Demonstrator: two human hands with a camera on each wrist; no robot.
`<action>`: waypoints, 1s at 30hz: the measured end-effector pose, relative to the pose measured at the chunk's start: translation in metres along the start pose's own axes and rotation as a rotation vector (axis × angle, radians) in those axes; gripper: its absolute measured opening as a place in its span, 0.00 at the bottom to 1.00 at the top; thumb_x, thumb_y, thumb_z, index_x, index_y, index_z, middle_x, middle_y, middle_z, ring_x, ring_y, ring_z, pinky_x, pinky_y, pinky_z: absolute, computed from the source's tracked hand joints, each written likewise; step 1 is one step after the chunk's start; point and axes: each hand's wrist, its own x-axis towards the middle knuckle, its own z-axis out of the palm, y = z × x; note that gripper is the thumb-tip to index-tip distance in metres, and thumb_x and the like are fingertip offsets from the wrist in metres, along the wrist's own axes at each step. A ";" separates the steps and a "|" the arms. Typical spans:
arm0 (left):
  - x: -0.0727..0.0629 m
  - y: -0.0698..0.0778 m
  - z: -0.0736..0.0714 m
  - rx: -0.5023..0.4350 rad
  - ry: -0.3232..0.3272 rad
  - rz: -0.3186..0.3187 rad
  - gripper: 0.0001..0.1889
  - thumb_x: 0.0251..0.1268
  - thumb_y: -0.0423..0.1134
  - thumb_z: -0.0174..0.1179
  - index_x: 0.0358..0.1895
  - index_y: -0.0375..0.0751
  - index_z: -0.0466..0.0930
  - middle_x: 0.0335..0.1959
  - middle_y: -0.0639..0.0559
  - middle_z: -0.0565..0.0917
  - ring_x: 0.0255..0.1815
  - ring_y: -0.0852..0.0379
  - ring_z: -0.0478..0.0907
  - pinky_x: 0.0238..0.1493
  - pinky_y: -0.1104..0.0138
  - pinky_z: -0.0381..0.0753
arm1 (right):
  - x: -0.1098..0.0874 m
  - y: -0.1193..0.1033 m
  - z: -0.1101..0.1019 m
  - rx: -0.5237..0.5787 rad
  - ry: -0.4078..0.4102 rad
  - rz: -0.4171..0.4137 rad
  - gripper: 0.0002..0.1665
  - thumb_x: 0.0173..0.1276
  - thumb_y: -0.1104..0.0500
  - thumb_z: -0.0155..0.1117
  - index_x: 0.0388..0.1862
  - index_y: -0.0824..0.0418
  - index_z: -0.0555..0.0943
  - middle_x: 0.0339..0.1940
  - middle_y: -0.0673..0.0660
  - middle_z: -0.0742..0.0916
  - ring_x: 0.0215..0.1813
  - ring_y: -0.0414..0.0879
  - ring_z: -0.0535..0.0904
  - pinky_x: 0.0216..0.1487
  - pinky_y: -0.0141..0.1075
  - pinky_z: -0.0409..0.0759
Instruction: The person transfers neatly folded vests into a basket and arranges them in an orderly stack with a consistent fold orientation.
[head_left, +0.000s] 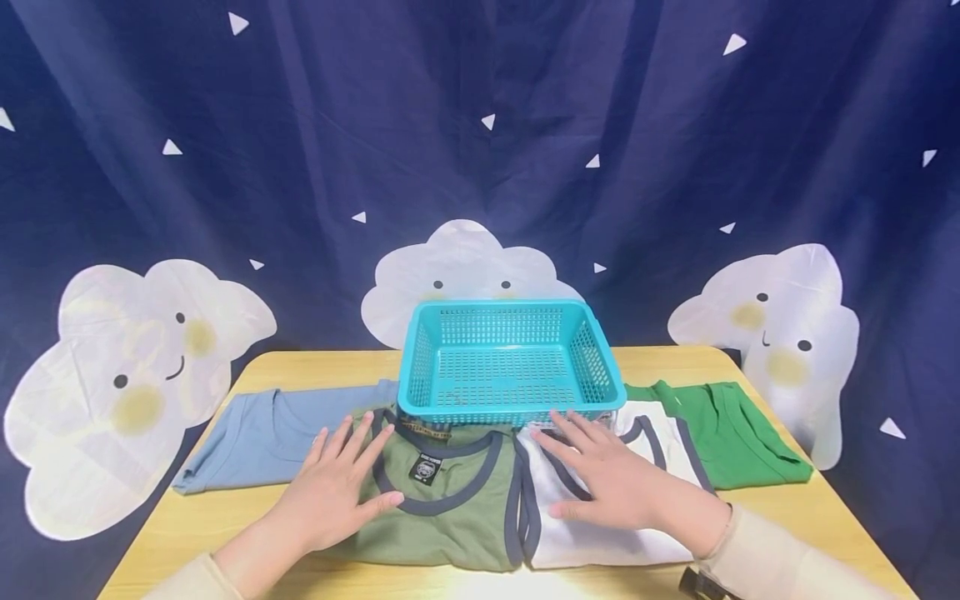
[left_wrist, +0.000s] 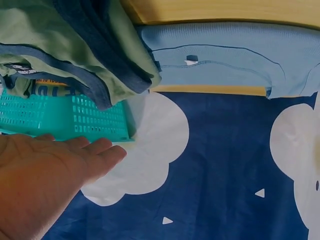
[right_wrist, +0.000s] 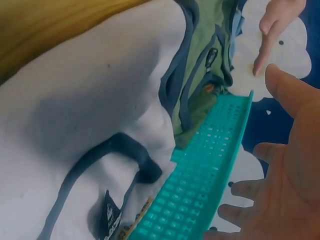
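My left hand (head_left: 335,487), fingers spread and straight, hovers palm down over the left side of an olive green tank top (head_left: 465,533) with navy trim and a black neck label. Likewise spread, my right hand (head_left: 611,475) is above a white tank top (head_left: 600,546) with navy trim. The wrist views show both palms apart from the cloth, holding nothing. Behind the two tops stands a turquoise plastic basket (head_left: 510,414) with perforated walls, nothing inside it. Part of each top is hidden under my hands.
A folded blue top (head_left: 255,442) lies at the left and a folded green top (head_left: 750,442) at the right of the wooden table (head_left: 817,533). A navy curtain (head_left: 480,150) with white clouds hangs behind. Near my right sleeve is a small dark object (head_left: 701,583), partly cut off.
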 end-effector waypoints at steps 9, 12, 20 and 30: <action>0.003 0.001 0.005 0.008 0.003 0.010 0.45 0.66 0.70 0.53 0.79 0.49 0.58 0.79 0.38 0.56 0.77 0.31 0.52 0.70 0.32 0.51 | 0.003 -0.004 0.007 0.019 -0.030 -0.031 0.49 0.70 0.33 0.57 0.82 0.52 0.56 0.81 0.66 0.57 0.79 0.68 0.51 0.72 0.66 0.57; 0.003 0.001 0.007 0.010 0.005 0.009 0.44 0.66 0.70 0.53 0.79 0.49 0.58 0.79 0.38 0.56 0.77 0.31 0.52 0.71 0.32 0.51 | 0.004 -0.004 0.009 0.033 -0.050 -0.031 0.48 0.72 0.30 0.53 0.82 0.51 0.55 0.81 0.64 0.57 0.79 0.67 0.51 0.72 0.66 0.57; 0.001 -0.002 0.011 -0.009 0.005 0.005 0.45 0.64 0.71 0.54 0.77 0.46 0.62 0.77 0.37 0.59 0.76 0.30 0.54 0.70 0.31 0.50 | 0.008 -0.010 0.014 0.006 -0.059 -0.054 0.47 0.72 0.29 0.51 0.81 0.50 0.57 0.81 0.64 0.56 0.79 0.66 0.50 0.73 0.64 0.57; 0.001 -0.003 0.013 -0.038 -0.049 0.010 0.45 0.65 0.71 0.53 0.77 0.44 0.62 0.76 0.35 0.61 0.76 0.30 0.55 0.72 0.33 0.49 | 0.017 -0.016 0.020 0.065 -0.126 -0.060 0.46 0.72 0.30 0.52 0.81 0.49 0.57 0.81 0.65 0.58 0.79 0.65 0.53 0.71 0.63 0.62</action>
